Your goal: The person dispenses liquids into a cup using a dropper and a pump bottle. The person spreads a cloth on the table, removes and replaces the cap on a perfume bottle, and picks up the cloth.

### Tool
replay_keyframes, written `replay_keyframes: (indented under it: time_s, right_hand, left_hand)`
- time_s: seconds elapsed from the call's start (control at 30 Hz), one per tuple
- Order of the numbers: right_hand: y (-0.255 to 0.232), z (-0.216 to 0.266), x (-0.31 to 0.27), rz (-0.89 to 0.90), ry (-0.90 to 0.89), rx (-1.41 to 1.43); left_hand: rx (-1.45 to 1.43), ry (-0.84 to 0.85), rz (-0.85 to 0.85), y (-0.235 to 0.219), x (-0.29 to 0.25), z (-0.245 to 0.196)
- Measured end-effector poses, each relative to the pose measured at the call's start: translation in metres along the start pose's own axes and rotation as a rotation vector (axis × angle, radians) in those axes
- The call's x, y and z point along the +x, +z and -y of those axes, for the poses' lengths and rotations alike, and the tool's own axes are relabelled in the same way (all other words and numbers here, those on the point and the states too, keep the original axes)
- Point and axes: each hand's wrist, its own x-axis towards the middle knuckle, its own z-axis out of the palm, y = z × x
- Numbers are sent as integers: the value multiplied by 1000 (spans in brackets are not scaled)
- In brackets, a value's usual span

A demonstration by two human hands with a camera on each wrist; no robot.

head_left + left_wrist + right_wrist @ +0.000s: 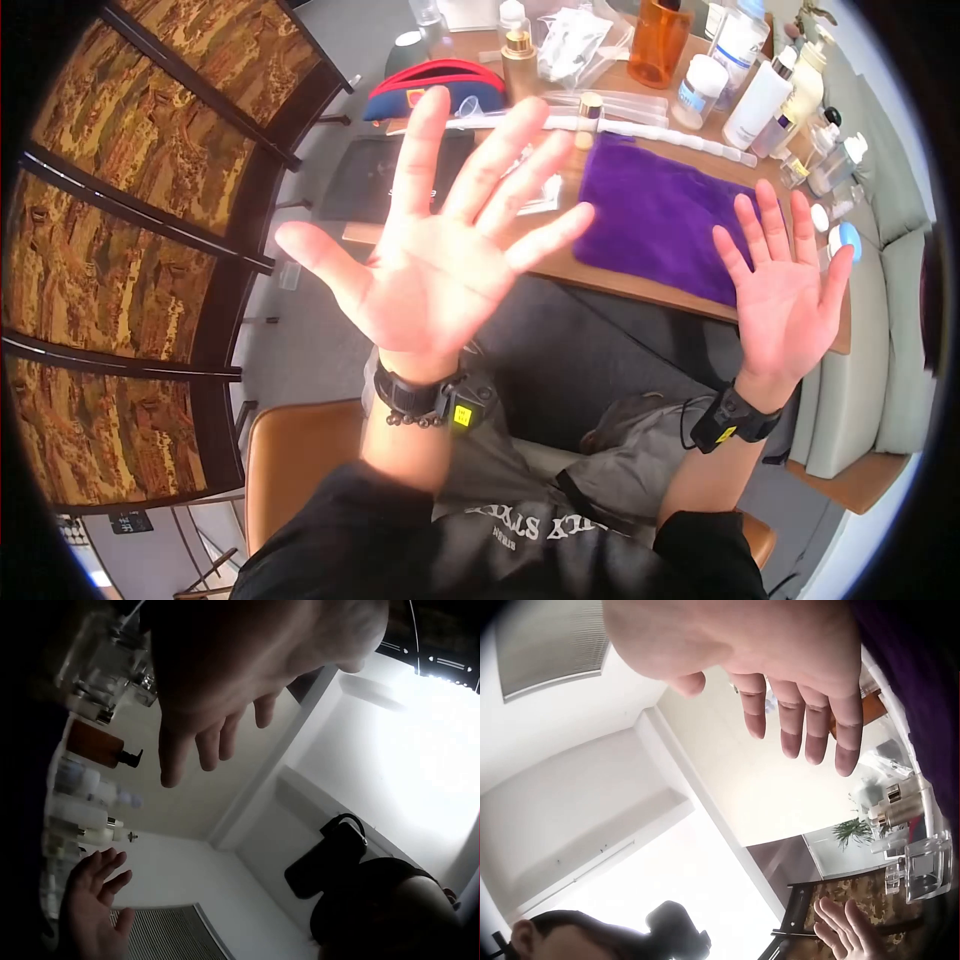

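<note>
Both hands are raised with palms up and fingers spread, holding nothing. In the head view my left hand (pixel 435 270) is above the table's near left part, its fingers overlapping a dark flat case (pixel 360 175). My right hand (pixel 785 310) is at the right, its fingertips overlapping the corner of a purple cloth (pixel 660 220). That cloth lies flat on the wooden table. Each wrist wears a black strapped device. The left wrist view shows the left palm (pixel 232 667) from close up, and the right wrist view shows the right palm (pixel 765 645) likewise.
Behind the cloth runs a long white strip (pixel 660 130). Farther back stand an amber bottle (pixel 660 42), a white jar (pixel 700 92), a white pump bottle (pixel 760 105) and a red-and-blue pouch (pixel 435 88). A patterned folding screen (pixel 120 260) stands left, a pale sofa (pixel 850 380) right.
</note>
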Motion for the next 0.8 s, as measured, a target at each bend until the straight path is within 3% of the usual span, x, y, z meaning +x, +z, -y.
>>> replay_keyframes:
  time_s: [0.23,0.27,0.33,0.37,0.43,0.5,0.67,0.7,0.77,0.8]
  right_hand:
    - [6,-4,-3,-70,-21,-72]
    - [6,-6,-4,-78,-18,-84]
    - [9,-9,-8,166,25,-193]
    - [12,-9,-6,142,26,-219]
    - [21,-10,2,692,203,-259]
    - [38,-13,0,754,290,-234]
    - [68,-13,-12,750,330,-262]
    - [71,-13,-14,717,325,-232]
    - [71,-13,-12,785,290,-264]
    - [71,-16,-13,794,243,-264]
  left_hand:
    - [-17,-12,-17,-5,-3,-2]
    - [151,-120,161,-11,-2,-8]
    - [355,-295,436,-7,-6,-13]
    - [-29,-18,602,-46,-31,38]
    - [97,-301,719,0,-2,14]
    - [18,-357,623,18,-12,12]
    - [-37,-314,708,4,-33,-7]
    - [-37,-320,703,2,-33,10]
    - [-265,55,802,0,-35,53]
    - [-227,4,806,-1,-34,45]
